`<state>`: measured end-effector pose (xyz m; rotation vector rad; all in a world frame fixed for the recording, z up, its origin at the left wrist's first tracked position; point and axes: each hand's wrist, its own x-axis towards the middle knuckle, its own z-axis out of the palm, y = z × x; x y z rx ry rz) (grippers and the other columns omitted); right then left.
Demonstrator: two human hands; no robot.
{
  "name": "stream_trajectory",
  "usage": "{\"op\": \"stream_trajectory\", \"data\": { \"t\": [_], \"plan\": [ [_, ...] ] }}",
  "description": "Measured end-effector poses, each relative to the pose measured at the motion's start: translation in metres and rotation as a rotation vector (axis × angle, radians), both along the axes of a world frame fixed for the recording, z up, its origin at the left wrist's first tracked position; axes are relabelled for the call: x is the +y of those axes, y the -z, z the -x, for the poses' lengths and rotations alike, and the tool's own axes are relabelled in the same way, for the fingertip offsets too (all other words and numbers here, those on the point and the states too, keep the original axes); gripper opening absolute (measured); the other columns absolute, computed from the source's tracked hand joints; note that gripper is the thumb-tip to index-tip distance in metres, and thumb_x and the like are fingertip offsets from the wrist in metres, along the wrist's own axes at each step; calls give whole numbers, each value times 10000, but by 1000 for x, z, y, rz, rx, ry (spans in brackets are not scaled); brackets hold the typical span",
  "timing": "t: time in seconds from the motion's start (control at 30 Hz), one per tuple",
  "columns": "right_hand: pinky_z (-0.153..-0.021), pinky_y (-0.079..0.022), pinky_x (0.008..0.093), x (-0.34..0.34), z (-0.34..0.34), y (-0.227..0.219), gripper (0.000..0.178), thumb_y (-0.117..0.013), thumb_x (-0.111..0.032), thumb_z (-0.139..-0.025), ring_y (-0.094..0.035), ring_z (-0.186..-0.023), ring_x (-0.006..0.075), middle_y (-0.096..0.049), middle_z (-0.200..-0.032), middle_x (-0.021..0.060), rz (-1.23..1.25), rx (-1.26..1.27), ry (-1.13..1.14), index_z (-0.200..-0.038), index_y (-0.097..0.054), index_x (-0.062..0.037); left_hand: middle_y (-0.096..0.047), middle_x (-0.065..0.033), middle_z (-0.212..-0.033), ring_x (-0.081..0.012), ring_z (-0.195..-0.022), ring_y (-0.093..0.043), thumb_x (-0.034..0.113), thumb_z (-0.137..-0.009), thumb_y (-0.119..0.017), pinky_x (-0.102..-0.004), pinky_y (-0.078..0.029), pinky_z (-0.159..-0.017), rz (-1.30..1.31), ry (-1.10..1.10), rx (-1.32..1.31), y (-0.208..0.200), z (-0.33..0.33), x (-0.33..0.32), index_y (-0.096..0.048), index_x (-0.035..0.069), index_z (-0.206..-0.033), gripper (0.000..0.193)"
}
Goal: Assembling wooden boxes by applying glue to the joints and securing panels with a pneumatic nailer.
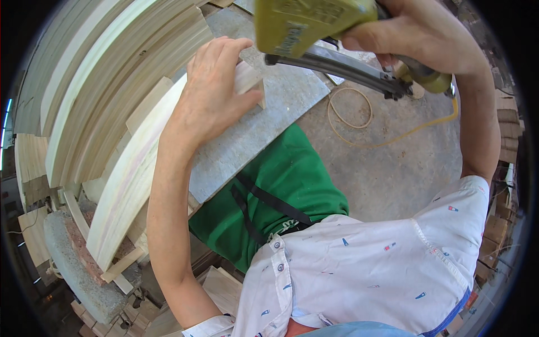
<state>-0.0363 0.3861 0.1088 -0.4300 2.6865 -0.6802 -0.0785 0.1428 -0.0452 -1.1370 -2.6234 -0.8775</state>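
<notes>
My right hand (432, 36) is wrapped round the handle of a yellow-green pneumatic nail gun (309, 25), held up at the top of the view. Its dark magazine slants down to the right. My left hand (210, 92) lies over the far end of a pale curved wooden board (132, 174), fingers over the wood and thumb out to the right side. The board's tip shows between thumb and fingers. Just right of this hand, the nail gun's nose is close to the wood; whether they touch I cannot tell.
Tall stacked curved boards (112, 73) stand at the left. A grey metal-topped table (224, 157) lies under the work, above my green apron (297, 174). A yellow air hose (404, 137) runs from the gun, looping on the concrete floor. A stone block (84, 269) sits lower left.
</notes>
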Motion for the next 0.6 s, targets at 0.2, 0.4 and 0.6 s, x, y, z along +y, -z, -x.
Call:
{"op": "stream_trajectory", "data": {
  "t": [0.2, 0.4, 0.6],
  "plan": [
    [-498, -448, 243, 44, 2, 85, 250, -668, -112, -841, -548, -551, 78, -574, -697, 10, 332, -139, 263, -1059, -625, 2, -574, -157, -1205, -290, -1120, -558, 189, -874, -656, -372, -445, -968, 20, -139, -271, -16, 16, -16, -546, 13, -1304, 478],
    [-526, -442, 261, 53, 14, 142, 277, -664, -123, -822, -528, -571, 76, -601, -755, 24, 498, -333, 333, -1055, -620, 21, -622, -29, -998, -114, -935, -563, 179, -963, -599, -242, -448, -851, -10, -207, -663, -32, 51, -15, -643, 46, -1244, 314],
    [-709, -482, 331, 66, 21, 193, 354, -650, -72, -776, -580, -727, 194, -626, -814, 124, 604, -38, 126, -1109, -591, 34, -631, 6, -1012, -55, -903, -552, 115, -904, -691, -196, -433, -814, -104, -268, -987, -34, 70, -17, -670, 17, -1161, 276]
  ]
}}
